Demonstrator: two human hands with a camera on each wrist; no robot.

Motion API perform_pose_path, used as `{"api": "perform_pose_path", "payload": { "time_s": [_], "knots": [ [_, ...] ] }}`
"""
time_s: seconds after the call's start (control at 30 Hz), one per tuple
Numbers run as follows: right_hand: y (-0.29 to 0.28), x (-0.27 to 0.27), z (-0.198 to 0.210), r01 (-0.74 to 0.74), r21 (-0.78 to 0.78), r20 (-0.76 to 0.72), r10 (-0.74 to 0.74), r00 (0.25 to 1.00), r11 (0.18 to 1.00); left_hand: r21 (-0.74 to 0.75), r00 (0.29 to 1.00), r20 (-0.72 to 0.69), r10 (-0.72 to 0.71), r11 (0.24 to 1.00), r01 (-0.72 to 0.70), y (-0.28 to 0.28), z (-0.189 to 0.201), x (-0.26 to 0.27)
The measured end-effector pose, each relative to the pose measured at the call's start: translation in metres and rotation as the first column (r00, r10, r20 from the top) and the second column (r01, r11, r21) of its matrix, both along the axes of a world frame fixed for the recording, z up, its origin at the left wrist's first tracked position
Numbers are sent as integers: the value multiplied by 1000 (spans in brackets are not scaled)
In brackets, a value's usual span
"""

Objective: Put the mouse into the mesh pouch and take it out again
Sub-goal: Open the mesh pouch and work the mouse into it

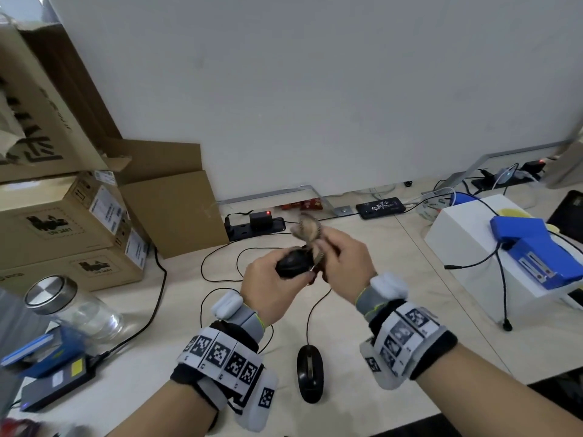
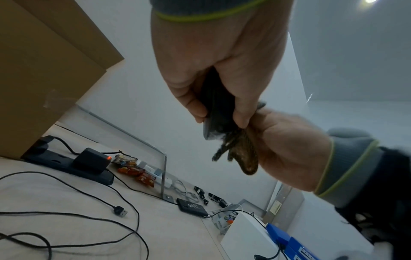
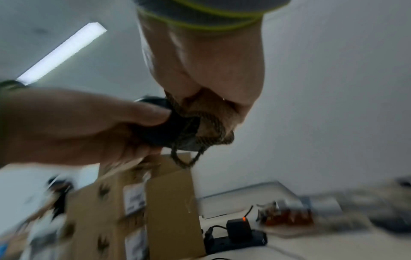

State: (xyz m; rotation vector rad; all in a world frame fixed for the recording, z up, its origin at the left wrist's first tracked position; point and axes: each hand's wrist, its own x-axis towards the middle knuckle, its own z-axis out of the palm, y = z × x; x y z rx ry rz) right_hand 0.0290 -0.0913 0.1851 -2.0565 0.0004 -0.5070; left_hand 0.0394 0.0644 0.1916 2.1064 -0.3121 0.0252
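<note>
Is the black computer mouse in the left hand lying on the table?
No. The left hand holds the black computer mouse in the air above the pale wooden table.

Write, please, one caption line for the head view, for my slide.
Left hand grips a black mouse while right hand holds the mesh pouch above the desk.

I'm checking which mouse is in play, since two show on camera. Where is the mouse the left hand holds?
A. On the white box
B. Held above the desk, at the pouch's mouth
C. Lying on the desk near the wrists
B: the left hand grips the mouse in the air against the mesh pouch held by the right hand.
</note>
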Motion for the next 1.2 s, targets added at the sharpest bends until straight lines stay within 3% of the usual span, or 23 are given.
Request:
{"api": "perform_pose_path", "payload": {
  "time_s": [0.1, 0.17, 0.23, 0.3, 0.37, 0.47, 0.57, 0.63, 0.67, 0.73, 0.8, 0.83, 0.93, 1.0, 1.07, 1.13, 1.2],
  "knots": [
    [-15, 14, -11, 246, 291, -221, -186, 957, 925, -80, 999, -21, -42, 996, 40, 0, 1, -2],
    [-18, 13, -10, 275, 540, -285, -135, 949, 796, -145, 998, -37, -42, 989, 36, 1, 0, 2],
    [-14, 9, -5, 254, 666, -300, -60, 952, 702, -190, 996, -65, -55, 981, 42, 1, 0, 3],
    [-7, 5, 0, 206, 689, -262, -26, 965, 695, -228, 991, -99, -86, 972, 62, -2, 1, 2],
    [5, 2, 4, 156, 603, -178, -59, 982, 782, -339, 983, -138, -118, 939, 65, -8, 4, -2],
    [19, -10, 7, 34, 278, 37, -46, 998, 960, -597, 954, -268, -133, 800, -56, -17, 8, -2],
    [20, -14, 9, -37, 76, 152, 25, 988, 996, -751, 899, -368, -235, 646, -139, -18, 10, 2],
    [16, -12, 13, 84, 170, 94, -101, 990, 982, -805, 868, -393, -304, 571, -164, -16, 14, 3],
    [14, -10, 15, 152, 306, 9, -163, 987, 940, -828, 854, -393, -341, 534, -168, -15, 15, 3],
    [13, -8, 21, 226, 602, -176, -149, 973, 766, -851, 824, -406, -395, 492, -184, -15, 18, 2],
    [12, -8, 26, 237, 734, -249, -72, 966, 637, -815, 823, -438, -362, 546, -194, -16, 15, 2],
    [11, -9, 28, 227, 764, -253, -44, 967, 603, -765, 850, -438, -293, 617, -181, -17, 12, 2],
    [7, -7, 31, 207, 780, -227, -41, 973, 591, -504, 965, -250, -78, 861, -61, -17, 4, 2],
    [7, -7, 31, 182, 773, -216, -17, 976, 608, -279, 992, -86, -90, 958, 63, -16, 2, 2],
    [9, -9, 30, 150, 758, -209, 19, 978, 635, -223, 990, -74, -120, 970, 100, -15, 2, 1],
    [8, -9, 29, 145, 724, -192, -5, 981, 674, -420, 944, -299, -139, 907, 0, -15, 6, 1],
    [2, -7, 29, 188, 671, -145, -122, 982, 717, -593, 809, -544, -223, 784, -183, -12, 12, 1]
  ]
}}
